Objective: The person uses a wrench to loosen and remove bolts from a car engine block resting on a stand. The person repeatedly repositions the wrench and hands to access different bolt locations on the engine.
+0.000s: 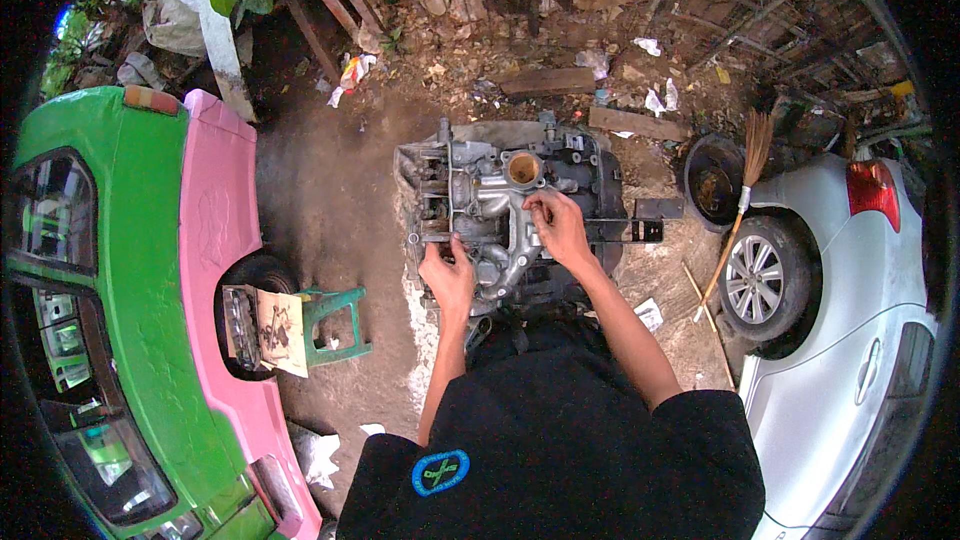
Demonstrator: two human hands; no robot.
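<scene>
A grey metal car engine [500,190] stands on the dirt ground in front of me, with a round brass-coloured opening [523,170] on top. My left hand [447,275] rests on the near left edge of the engine, fingers curled on a metal part. On the curved silver pipes of the manifold [505,245] near the middle, my right hand [558,225] presses down, its fingertips pinched on a small fitting. What the fingers hold is too small to tell.
A green and pink vehicle [150,290] fills the left. A small green stool [335,325] with a tray of parts [262,330] stands beside its wheel. A silver car [850,320] is at the right, with a broom [735,210] and a black tub [712,180]. Litter and planks lie beyond.
</scene>
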